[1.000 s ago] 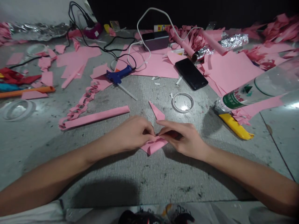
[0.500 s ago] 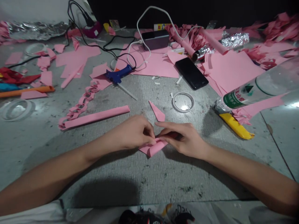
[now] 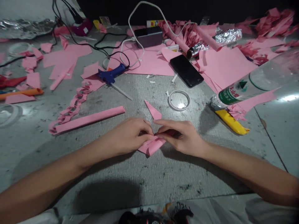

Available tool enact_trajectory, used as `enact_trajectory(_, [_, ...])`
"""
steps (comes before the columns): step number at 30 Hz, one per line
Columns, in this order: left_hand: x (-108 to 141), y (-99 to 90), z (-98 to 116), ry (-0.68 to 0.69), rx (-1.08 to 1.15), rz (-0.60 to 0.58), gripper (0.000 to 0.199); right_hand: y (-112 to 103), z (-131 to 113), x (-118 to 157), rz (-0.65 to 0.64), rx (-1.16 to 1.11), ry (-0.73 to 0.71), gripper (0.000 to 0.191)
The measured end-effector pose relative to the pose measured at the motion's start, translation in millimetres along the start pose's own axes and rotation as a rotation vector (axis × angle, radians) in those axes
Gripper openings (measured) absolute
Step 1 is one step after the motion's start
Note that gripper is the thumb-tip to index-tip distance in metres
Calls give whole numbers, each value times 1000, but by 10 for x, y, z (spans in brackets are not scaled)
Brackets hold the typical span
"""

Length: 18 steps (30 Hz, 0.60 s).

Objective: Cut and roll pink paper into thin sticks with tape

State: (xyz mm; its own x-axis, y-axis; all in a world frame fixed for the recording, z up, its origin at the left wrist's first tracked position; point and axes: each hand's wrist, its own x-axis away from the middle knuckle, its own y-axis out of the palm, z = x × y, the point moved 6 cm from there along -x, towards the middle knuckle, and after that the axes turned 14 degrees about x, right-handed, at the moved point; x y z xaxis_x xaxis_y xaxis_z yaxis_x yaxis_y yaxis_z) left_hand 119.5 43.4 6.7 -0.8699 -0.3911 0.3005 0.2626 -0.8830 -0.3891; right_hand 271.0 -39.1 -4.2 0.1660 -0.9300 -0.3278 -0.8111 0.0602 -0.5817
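Far left of the grey table (image 3: 35, 140): orange tube (image 3: 21, 92), with a clear tape ring (image 3: 8, 113) near the edge below it. Next, a pink paper chain (image 3: 73, 102) runs down toward a rolled pink paper strip (image 3: 87, 119) lying flat. Blue glue gun (image 3: 111, 74) sits above, on pink scraps, nozzle pointing down-right. Centre, near edge: left hand (image 3: 127, 137) and right hand (image 3: 182, 137) meet over a folded pink paper piece (image 3: 151, 145), which rests on the table between them; fingertips of both hands are pressed together, pinching its upper edge, knuckles nearly touching. Just above the hands, a small pink paper triangle (image 3: 153, 110), apart from them. Further right: second tape ring (image 3: 178, 100), black phone (image 3: 186, 70) face up on pink sheets, power bank (image 3: 148, 36) with white cable behind it. Right side: yellow utility knife (image 3: 230, 121), with a clear plastic bottle (image 3: 257, 82) lying tilted just above it.
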Motion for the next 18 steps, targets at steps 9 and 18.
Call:
enact_trajectory(9, [-30, -37, -57, -145, 104, 34, 17, -1, -29, -6, -11, -16, -19, 51])
enact_trajectory(18, [-27, -40, -72, -156, 130, 68, 11, -6, -6, -10, -24, -32, 8, 47])
